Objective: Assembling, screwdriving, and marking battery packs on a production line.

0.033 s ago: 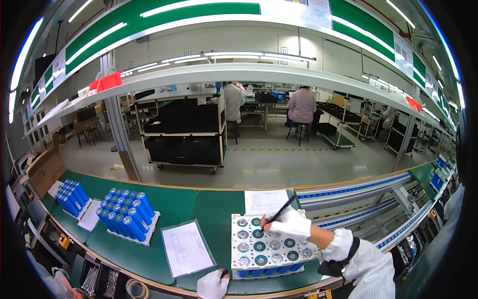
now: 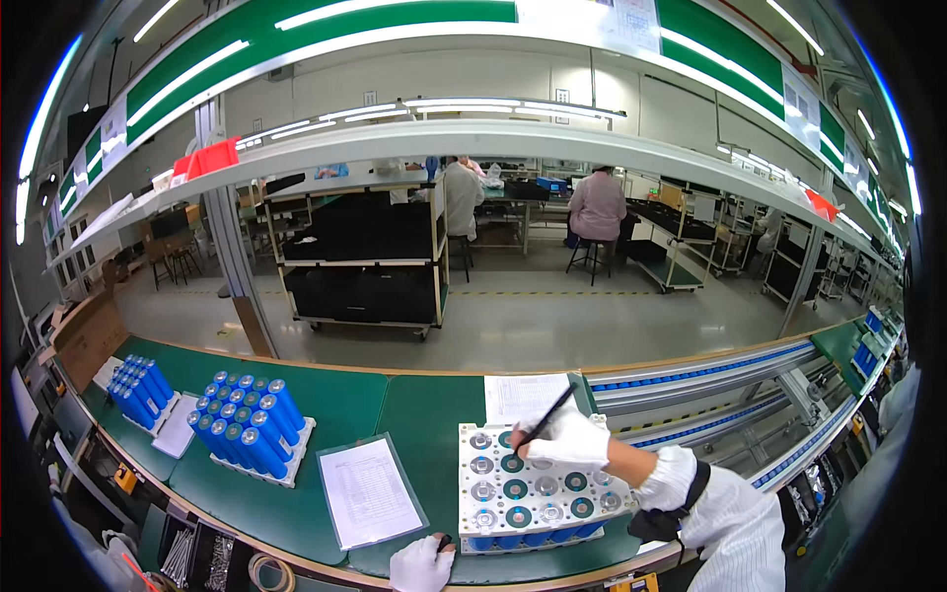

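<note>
My right hand (image 2: pixel 567 439), in a white glove, grips a slim black pen (image 2: pixel 548 414). The pen slants over the battery pack (image 2: pixel 496 501), its lower tip close to the round cell ends in the upper rows. That pack has a white perforated top plate over blue cylindrical cells, some ends silver and others ringed in dark green. Part of its far right side is hidden by my right hand. By the bench's front edge, left of the pack, my gloved left hand (image 2: pixel 422 565) is closed on a small black object (image 2: pixel 444 542) whose kind I cannot make out.
A sleeved sheet (image 2: pixel 373 493) lies left of the pack, another paper (image 2: pixel 526 399) behind it. Blue cells (image 2: pixel 258 449) stand in a white holder farther left, with more cells (image 2: pixel 143 395) beyond. A roller conveyor (image 2: pixel 710 373) runs off right. Bins of fasteners (image 2: pixel 219 562) sit below the bench.
My right hand and the pen have shifted very slightly to the left over the pack. My left hand stays where it was.
</note>
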`<state>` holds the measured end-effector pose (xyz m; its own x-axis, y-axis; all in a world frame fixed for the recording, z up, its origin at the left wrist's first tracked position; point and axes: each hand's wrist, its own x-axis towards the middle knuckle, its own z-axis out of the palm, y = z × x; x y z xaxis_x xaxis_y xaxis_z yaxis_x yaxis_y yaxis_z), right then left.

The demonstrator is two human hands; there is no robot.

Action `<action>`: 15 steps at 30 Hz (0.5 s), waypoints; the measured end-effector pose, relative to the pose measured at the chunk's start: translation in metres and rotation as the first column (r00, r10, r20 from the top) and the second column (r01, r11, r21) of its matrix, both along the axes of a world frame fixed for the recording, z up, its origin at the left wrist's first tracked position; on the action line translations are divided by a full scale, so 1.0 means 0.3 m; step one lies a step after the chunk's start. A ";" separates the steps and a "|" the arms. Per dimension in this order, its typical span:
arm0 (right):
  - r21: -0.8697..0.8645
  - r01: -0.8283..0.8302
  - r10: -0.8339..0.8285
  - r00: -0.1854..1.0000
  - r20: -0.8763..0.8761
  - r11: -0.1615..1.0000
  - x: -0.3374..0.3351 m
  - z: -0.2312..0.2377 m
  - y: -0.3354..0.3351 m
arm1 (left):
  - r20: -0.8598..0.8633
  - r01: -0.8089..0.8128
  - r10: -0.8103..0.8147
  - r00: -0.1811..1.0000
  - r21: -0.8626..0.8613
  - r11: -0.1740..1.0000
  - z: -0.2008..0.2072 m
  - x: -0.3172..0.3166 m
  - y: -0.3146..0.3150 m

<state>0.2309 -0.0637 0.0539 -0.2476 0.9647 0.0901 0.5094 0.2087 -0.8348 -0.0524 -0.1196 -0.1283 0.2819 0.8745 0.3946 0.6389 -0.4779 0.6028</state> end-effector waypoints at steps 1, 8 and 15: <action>-0.038 0.024 -0.022 0.998 0.057 0.999 -0.009 -0.004 0.029 | -0.001 0.001 -0.001 1.000 -0.011 1.000 -0.004 -0.003 0.001; -0.056 0.065 -0.067 0.997 -0.029 0.996 0.039 -0.038 0.098 | 0.228 -0.112 0.161 0.960 -0.213 0.971 0.000 -0.011 0.011; 0.001 0.198 -0.197 0.978 0.063 0.980 0.070 0.018 -0.081 | 0.220 -0.123 0.160 0.962 -0.176 0.977 -0.013 -0.008 0.026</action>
<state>0.2518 -0.0880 0.0592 -0.0572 0.9955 0.0755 0.5914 0.0947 -0.8008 -0.0550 -0.1119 -0.1321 0.0682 0.9555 0.2871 0.5270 -0.2789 0.8028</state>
